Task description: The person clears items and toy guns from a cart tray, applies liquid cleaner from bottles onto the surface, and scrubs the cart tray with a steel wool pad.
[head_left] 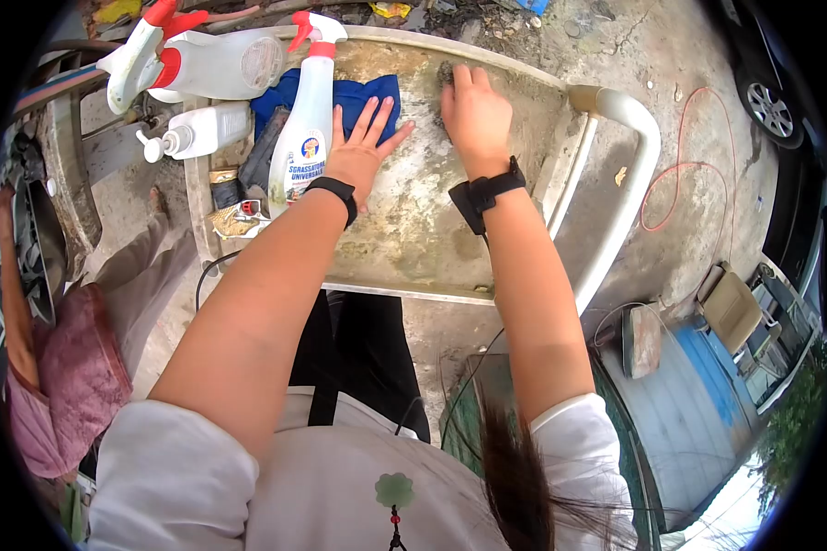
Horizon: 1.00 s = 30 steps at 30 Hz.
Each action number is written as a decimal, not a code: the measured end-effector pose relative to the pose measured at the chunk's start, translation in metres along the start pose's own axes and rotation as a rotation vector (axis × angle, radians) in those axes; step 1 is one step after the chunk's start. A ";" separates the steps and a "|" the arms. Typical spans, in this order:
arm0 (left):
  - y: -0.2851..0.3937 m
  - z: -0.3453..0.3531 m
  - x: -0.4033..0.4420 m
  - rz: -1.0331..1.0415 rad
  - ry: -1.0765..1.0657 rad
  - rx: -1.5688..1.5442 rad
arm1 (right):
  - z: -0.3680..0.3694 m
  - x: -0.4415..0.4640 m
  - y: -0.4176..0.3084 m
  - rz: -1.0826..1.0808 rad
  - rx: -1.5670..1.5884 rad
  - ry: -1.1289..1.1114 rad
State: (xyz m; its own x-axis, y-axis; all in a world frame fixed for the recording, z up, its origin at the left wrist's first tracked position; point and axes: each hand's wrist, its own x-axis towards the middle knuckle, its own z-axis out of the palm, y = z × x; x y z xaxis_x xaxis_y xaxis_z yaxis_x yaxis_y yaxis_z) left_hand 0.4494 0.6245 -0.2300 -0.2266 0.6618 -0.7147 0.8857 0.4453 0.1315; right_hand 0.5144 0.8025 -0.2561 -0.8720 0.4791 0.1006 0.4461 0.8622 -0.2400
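My left hand (363, 158) lies flat with its fingers spread on the dirty top of a white cart (413, 220), its fingertips over the edge of a blue cloth (351, 94). Beside it a spray bottle (311, 119) with a red and white trigger lies on its side, its label reading "Sgrassatore Universale". Near the cart's far edge, the fingers of my right hand (478, 118) curl down around a dark grey, fuzzy scrubber (446, 73), which is mostly hidden. Both wrists wear black straps.
Another spray bottle (239, 66) and a white pump bottle (209, 130) lie at the cart's left. A curved white handle (648, 147) juts out right. A person in a pink top (78, 367) is at left. A red hose (680, 170) and a car (767, 106) are at right.
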 end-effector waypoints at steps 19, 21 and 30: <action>-0.002 0.002 -0.006 0.028 0.032 -0.001 | -0.001 -0.008 0.043 0.136 -0.218 -0.066; -0.002 0.003 -0.003 0.025 0.058 -0.031 | -0.010 -0.010 0.050 0.251 -0.205 -0.079; -0.001 -0.002 -0.001 -0.012 0.031 0.031 | 0.007 -0.024 0.023 0.053 -0.195 -0.112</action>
State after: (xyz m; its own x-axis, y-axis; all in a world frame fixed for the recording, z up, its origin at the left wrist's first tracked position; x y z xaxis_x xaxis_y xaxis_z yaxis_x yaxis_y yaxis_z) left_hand 0.4474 0.6246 -0.2277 -0.2495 0.6750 -0.6943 0.8949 0.4347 0.1011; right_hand 0.5437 0.8096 -0.2709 -0.8582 0.5130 -0.0180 0.5132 0.8568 -0.0500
